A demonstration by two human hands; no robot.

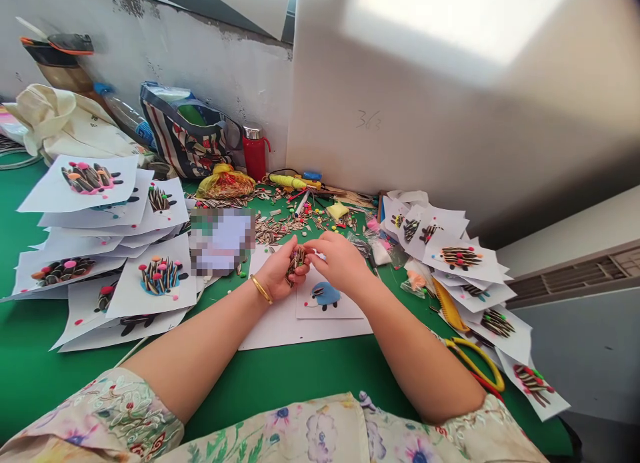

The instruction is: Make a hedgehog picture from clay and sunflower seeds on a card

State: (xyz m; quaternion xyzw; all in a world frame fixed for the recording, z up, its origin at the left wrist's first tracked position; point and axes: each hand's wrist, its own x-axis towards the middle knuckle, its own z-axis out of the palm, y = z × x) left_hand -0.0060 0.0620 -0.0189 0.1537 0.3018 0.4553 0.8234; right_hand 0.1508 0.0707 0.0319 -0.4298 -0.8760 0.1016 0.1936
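Observation:
A clutch of striped sunflower seeds (296,262) is in my left hand (278,272), its fingers curled around them. My right hand (341,258) reaches to the same seeds, thumb and fingertips pinched together against them; what it grips is too small to make out. Below both hands lies a white card with a blue hedgehog shape (328,294), which has dark feet, a small red nose and a few seeds at its left. The card rests on a larger white sheet (280,333).
Loose sunflower seeds (273,228) and coloured bits cover the green table (220,376) beyond my hands. Stacked seed-decorated cards stand left (159,300) and right (457,250). Yellow-handled scissors (477,363) lie by my right forearm. A red flask (254,156) and striped bag (185,140) stand behind.

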